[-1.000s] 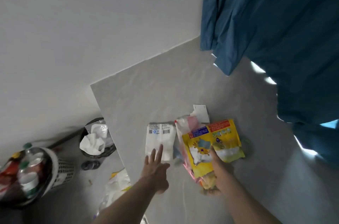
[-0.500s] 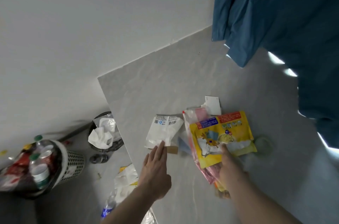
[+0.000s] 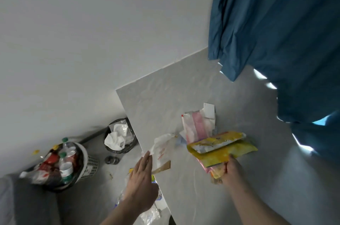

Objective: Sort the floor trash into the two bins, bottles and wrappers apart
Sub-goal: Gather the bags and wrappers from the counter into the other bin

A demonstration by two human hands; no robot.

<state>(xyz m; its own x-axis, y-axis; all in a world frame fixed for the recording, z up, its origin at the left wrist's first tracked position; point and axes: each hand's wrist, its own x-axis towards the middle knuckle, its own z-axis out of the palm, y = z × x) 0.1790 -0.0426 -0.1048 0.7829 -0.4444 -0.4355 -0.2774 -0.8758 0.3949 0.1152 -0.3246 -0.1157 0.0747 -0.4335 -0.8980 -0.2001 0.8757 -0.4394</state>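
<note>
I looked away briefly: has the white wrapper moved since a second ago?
Yes. The left hand has lifted the white wrapper leftward, away from the white card.

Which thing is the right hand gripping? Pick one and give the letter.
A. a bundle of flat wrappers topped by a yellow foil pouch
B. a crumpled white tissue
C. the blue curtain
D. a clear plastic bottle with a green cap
A: the right hand is closed on the lower end of the bundle of flat wrappers, with the yellow foil pouch on top, held over the grey floor slab.
</note>
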